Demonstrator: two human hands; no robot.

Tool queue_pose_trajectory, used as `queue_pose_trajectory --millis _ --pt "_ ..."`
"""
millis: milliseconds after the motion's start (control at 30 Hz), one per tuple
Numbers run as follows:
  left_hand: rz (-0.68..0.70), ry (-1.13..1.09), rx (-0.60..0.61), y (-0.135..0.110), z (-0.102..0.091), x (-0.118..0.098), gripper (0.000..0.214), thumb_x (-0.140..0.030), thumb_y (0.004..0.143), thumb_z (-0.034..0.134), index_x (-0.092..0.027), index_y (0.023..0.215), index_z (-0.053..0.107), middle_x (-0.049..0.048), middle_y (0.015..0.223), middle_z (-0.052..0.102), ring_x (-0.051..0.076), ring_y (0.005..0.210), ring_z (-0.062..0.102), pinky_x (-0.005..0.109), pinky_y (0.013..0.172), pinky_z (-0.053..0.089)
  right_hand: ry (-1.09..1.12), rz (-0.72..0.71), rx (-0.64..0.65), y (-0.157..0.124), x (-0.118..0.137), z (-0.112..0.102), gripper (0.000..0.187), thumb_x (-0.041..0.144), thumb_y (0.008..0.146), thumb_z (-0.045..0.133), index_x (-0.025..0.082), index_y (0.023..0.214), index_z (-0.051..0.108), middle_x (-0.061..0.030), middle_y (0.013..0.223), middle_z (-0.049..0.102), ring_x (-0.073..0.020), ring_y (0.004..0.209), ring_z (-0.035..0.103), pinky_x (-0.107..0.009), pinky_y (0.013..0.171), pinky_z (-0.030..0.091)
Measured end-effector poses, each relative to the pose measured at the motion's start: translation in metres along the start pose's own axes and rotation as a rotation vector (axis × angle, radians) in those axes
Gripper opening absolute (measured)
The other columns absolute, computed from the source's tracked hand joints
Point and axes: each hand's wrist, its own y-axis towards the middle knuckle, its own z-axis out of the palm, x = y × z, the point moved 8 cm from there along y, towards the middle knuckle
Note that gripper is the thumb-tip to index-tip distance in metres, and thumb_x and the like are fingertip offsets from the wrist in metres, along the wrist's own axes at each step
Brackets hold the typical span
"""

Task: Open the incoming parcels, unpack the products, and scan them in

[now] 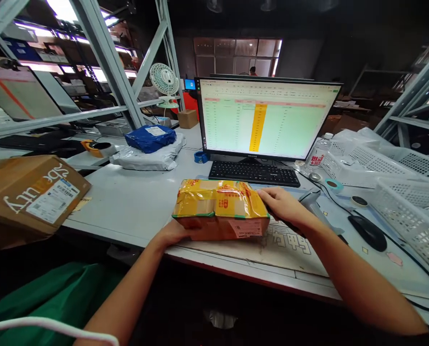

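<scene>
A cardboard box (220, 204) wrapped in yellow printed tape with green edges is at the front of the desk, its near side bearing a white label. My left hand (173, 233) holds its lower left corner, with the fingers hidden behind and under the box. At the right end of the box, my right hand (281, 204) grips the upper edge; most of its fingers are out of sight, and the dark patch beneath it is unclear. A grey handheld scanner (317, 209) lies just beyond my right wrist.
A monitor (265, 117) and keyboard (254, 174) stand behind the box. A brown carton (37, 197) is at the left edge, parcels (151, 139) at the back left. To the right are a mouse (367, 233), its cable, a bottle (320, 150) and white baskets (409, 211).
</scene>
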Motion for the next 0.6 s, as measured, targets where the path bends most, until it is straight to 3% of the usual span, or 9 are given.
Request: queue_pose_trajectory --millis 100,200,267,367,467,533,600 --pt "0.046 0.022 0.051 0.0 0.005 -0.003 0.063 -0.051 0.058 0.098 -0.022 0.112 0.082 0.0133 0.128 0.078 0.045 0.13 0.067 0.066 0.123 0.042 0.005 0.027 -0.015 -0.027 -0.003 0.006 0.051 0.067 0.101 0.045 0.023 0.078 0.056 0.002 0.066 0.045 -0.0126 0.053 0.04 -0.024 0.04 0.032" --pt "0.125 -0.056 0.06 -0.001 0.01 -0.014 0.077 -0.052 0.066 0.095 -0.019 0.132 0.074 0.016 0.14 0.072 0.044 0.137 0.063 0.064 0.124 0.043 -0.001 0.065 -0.046 -0.052 -0.012 0.001 0.054 0.072 0.101 0.043 0.024 0.08 0.057 0.0027 0.063 0.044 -0.0133 0.051 0.04 -0.026 0.042 0.033" --pt "0.172 -0.094 0.072 -0.001 0.014 -0.02 0.089 -0.053 0.067 0.095 -0.017 0.142 0.066 0.0178 0.144 0.069 0.043 0.141 0.06 0.064 0.125 0.041 -0.099 0.053 -0.099 -0.062 -0.018 -0.016 0.054 0.074 0.1 0.046 0.024 0.084 0.06 0.002 0.063 0.049 -0.0145 0.052 0.043 -0.027 0.045 0.036" --pt "0.247 -0.096 0.096 -0.001 0.019 -0.027 0.099 -0.05 0.067 0.097 -0.017 0.151 0.058 0.0176 0.149 0.066 0.04 0.153 0.048 0.059 0.131 0.034 -0.422 0.006 -0.289 -0.06 -0.012 -0.061 0.053 0.076 0.098 0.052 0.025 0.088 0.065 -0.0007 0.064 0.059 -0.0175 0.056 0.052 -0.03 0.053 0.038" --pt "0.281 -0.093 0.144 -0.001 0.023 -0.03 0.102 -0.048 0.068 0.098 -0.017 0.155 0.054 0.0174 0.153 0.062 0.038 0.161 0.035 0.054 0.134 0.028 -0.775 -0.121 -0.494 -0.041 0.034 -0.086 0.054 0.075 0.099 0.051 0.024 0.089 0.069 -0.003 0.064 0.063 -0.0197 0.058 0.056 -0.032 0.059 0.034" --pt "0.287 -0.114 0.178 -0.001 0.024 -0.031 0.103 -0.049 0.067 0.098 -0.018 0.155 0.053 0.0171 0.153 0.062 0.038 0.161 0.034 0.054 0.134 0.027 -0.949 -0.274 -0.472 -0.017 0.08 -0.067 0.049 0.068 0.102 0.051 0.024 0.091 0.07 -0.0042 0.068 0.067 -0.02 0.062 0.057 -0.032 0.061 0.03" --pt "0.299 -0.135 0.213 -0.002 0.024 -0.033 0.106 -0.049 0.065 0.099 -0.019 0.155 0.052 0.0162 0.153 0.062 0.039 0.16 0.036 0.055 0.134 0.028 -1.074 -0.417 -0.308 0.012 0.121 -0.022 0.041 0.059 0.106 0.052 0.024 0.093 0.071 -0.005 0.078 0.072 -0.0193 0.068 0.059 -0.032 0.062 0.025"
